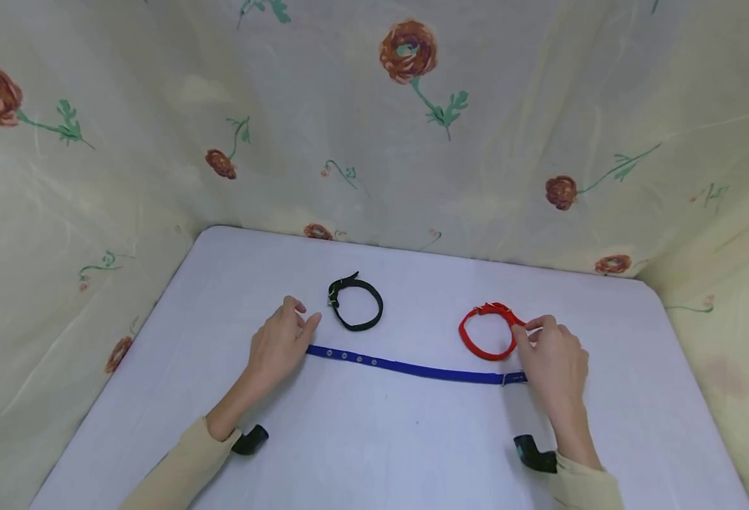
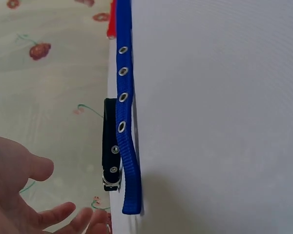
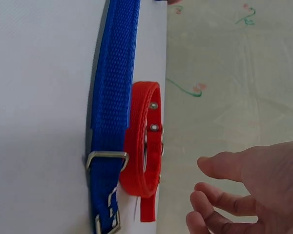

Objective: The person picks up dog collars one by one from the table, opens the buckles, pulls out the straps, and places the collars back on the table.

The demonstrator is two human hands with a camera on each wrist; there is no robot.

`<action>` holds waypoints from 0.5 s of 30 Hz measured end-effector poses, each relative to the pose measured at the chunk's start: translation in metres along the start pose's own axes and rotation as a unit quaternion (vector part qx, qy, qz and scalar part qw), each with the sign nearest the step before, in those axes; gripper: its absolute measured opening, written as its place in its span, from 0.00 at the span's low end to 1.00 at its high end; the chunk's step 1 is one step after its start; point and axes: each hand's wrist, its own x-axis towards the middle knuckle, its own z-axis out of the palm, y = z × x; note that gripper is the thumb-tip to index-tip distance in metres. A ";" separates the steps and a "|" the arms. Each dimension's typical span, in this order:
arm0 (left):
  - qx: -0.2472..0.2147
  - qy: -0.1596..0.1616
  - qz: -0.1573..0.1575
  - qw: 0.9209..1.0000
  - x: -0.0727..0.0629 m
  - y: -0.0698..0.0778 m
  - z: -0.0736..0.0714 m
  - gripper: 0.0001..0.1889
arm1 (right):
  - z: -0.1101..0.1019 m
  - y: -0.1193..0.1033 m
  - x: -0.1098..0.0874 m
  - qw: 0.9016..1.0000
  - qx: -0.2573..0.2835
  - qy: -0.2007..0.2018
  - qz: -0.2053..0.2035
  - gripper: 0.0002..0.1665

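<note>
A blue collar (image 1: pixel 413 369) with metal eyelets lies stretched out flat across the white table, its buckle (image 3: pixel 109 225) at the right end. My left hand (image 1: pixel 279 341) hovers by its eyelet end with fingers loosely bent and nothing held. Over on the right, my right hand (image 1: pixel 556 365) is near the buckle end and beside a red collar (image 1: pixel 490 356). The right wrist view shows that hand's thumb and fingers apart, holding nothing. The red collar is fastened into a loop. A black collar (image 1: pixel 363 327), also looped, lies behind the blue one, nearer my left hand.
The white table (image 1: pixel 374 453) has a flowered curtain (image 1: pixel 323 92) behind it and at both sides. A dark curved piece (image 1: pixel 250 440) sticks out at my left cuff, and a similar one (image 1: pixel 534 455) at my right cuff.
</note>
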 end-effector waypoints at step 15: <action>-0.184 -0.046 -0.044 0.981 0.027 0.011 0.014 0.35 | 0.033 -0.059 0.017 0.995 0.055 -0.048 -0.063 0.19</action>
